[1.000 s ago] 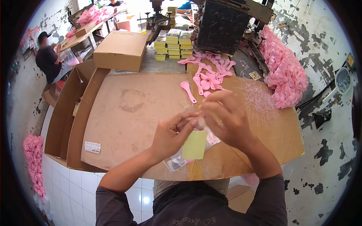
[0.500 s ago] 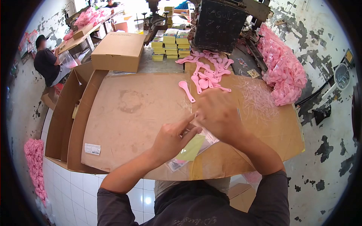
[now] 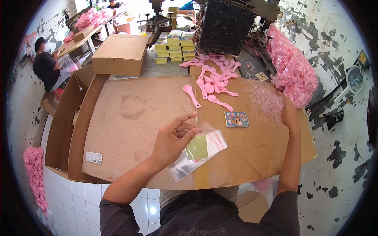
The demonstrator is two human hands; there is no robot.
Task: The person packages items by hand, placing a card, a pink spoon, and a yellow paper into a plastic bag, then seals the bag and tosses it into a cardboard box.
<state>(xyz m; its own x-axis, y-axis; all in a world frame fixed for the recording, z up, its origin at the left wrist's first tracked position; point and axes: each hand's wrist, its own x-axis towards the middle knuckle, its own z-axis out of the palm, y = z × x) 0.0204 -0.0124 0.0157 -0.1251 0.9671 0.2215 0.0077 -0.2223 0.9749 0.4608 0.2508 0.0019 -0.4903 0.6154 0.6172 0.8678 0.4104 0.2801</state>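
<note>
My left hand (image 3: 170, 142) hovers at the near middle of the cardboard surface (image 3: 130, 145), thumb and index finger apart, the other fingers curled. Just right of its thumb lies a clear plastic bag (image 3: 214, 144) with red print and a yellow-green paper (image 3: 198, 148) inside. My right hand (image 3: 289, 112) is at the right side, against a heap of thin clear strips (image 3: 267, 103); its fingertips are hidden. Between the hands lies a small printed card stack (image 3: 237, 119). Beyond it are several pink plastic spoons (image 3: 219, 103).
Stacks of yellow-edged cards (image 3: 174, 47) and a closed carton (image 3: 118, 55) stand at the back. A black metal machine (image 3: 225, 27) rises behind the spoons. Bagged pink spoons (image 3: 291, 67) pile up at the right. An open box (image 3: 63, 137) borders the left edge. Another person (image 3: 46, 65) sits far left.
My right hand has left the bag and swung right to the strips. The printed card stack and a spoon now show where it was. My left hand stays near the bag.
</note>
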